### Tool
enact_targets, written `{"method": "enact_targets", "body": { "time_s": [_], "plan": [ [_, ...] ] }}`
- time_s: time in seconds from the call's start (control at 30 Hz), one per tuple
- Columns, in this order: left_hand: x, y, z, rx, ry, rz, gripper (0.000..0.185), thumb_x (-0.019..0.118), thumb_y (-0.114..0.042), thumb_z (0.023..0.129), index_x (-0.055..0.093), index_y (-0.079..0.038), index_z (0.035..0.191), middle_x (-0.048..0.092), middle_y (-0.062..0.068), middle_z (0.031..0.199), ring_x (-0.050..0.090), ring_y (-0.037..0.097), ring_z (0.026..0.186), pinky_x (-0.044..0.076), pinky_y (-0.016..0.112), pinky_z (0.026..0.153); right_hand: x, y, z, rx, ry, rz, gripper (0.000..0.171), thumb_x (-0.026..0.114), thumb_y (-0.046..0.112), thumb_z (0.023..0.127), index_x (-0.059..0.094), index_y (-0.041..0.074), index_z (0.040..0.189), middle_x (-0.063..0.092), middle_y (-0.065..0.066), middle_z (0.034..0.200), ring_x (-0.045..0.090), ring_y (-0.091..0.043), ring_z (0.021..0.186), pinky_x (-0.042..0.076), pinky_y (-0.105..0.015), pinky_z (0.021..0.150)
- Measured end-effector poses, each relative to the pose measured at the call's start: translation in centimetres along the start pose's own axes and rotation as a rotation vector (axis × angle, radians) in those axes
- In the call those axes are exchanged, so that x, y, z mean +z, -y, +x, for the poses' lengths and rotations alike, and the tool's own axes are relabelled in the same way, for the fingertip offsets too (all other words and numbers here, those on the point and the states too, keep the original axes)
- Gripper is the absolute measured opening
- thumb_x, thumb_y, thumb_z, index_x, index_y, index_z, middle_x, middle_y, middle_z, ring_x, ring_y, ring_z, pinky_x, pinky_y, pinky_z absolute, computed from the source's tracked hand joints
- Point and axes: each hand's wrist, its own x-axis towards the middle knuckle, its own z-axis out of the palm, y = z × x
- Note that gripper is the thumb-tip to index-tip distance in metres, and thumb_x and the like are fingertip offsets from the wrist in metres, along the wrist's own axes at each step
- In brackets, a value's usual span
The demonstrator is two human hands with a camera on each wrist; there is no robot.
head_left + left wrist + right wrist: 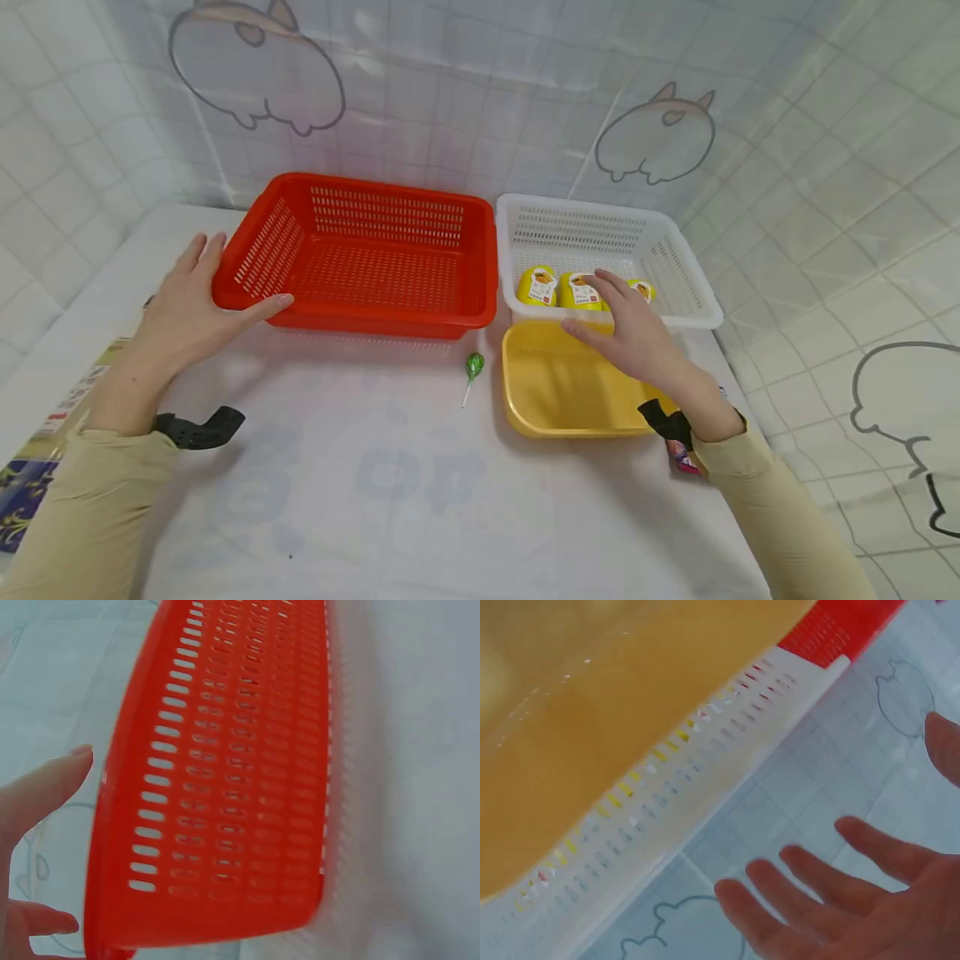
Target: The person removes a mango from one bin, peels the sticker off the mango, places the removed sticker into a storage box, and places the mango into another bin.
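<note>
Nearest to me, both tan sleeves enter from the bottom edge of the head view. A black strap end lies on the white table cover (pixel 420 500) just beside my left forearm. A pink wrapper (pixel 681 457) lies partly under my right wrist.

My right hand (pixel 633 329) hovers with fingers straight and spread, holding nothing. Directly beneath its palm sits the yellow tray (pixel 555 392). The fingertips reach over the near rim of the white basket (pixel 678 250), just short of the yellow containers (pixel 537 286) standing in a row against that near wall. The hand hides part of the row, so I cannot count them.

To the left of the yellow tray, between my two hands, a green lollipop (pixel 475 365) lies on the cover, apart from everything.

My left hand (pixel 187 304) is flat and wide, fingers straight, holding nothing. Its thumb touches the near left corner of the red basket (pixel 382 267); the fingers lie along the outer left wall.

Beyond both baskets hangs a tiled backdrop sheet (pixel 480 92) printed with cartoon animal outlines.
</note>
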Motion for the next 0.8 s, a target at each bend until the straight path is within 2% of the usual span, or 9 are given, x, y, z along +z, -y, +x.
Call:
{"method": "enact_targets", "body": {
  "time_s": [0.23,0.37,0.47,0.6,0.8],
  "plan": [
    [0.4,1.0,0.6,0.000,0.042,-0.088,0.115,0.063,-0.064,0.087,-0.008,-0.011,0.160,-0.014,0.017,0.166,-0.003,0.052,0.149,0.016,0.083,0.103,-1.6,0.5,2.0,0.042,0.101,0.090,0.070,0.064,0.046,0.095,0.042,0.009,0.151,0.044,-0.014,0.154,0.044,-0.038,0.137,0.038,-0.059,0.111],
    [0.6,1.0,0.8,0.017,0.049,-0.165,0.111,0.067,-0.059,0.087,-0.001,-0.015,0.162,0.006,0.022,0.166,0.017,0.051,0.145,0.025,0.080,0.101,-2.3,0.6,3.5,0.042,0.142,0.127,0.068,0.067,0.040,0.095,0.044,0.008,0.149,0.045,-0.016,0.152,0.049,-0.038,0.132,0.043,-0.058,0.108],
    [0.8,0.9,1.1,0.033,0.058,-0.230,0.106,0.070,-0.056,0.087,0.005,-0.021,0.162,0.025,0.022,0.160,0.032,0.047,0.136,0.035,0.076,0.096,-2.5,0.4,4.9,0.049,0.178,0.147,0.067,0.069,0.038,0.094,0.044,0.007,0.148,0.046,-0.016,0.151,0.050,-0.038,0.130,0.046,-0.055,0.106],
    [0.8,0.8,1.2,0.031,0.079,-0.272,0.106,0.071,-0.055,0.087,0.004,-0.023,0.162,0.029,0.021,0.158,0.036,0.045,0.133,0.037,0.074,0.096,-2.8,0.0,6.5,0.088,0.249,0.174,0.068,0.070,0.037,0.093,0.042,0.010,0.150,0.045,-0.016,0.151,0.050,-0.037,0.131,0.048,-0.053,0.104],
    [0.9,0.7,1.2,0.010,0.087,-0.283,0.107,0.071,-0.057,0.086,0.004,-0.022,0.162,0.033,0.022,0.155,0.038,0.044,0.131,0.040,0.071,0.095,-2.9,-0.5,8.6,0.143,0.338,0.177,0.077,0.070,0.048,0.090,0.038,0.017,0.152,0.042,-0.013,0.153,0.051,-0.035,0.130,0.046,-0.054,0.106]
  ]
}}
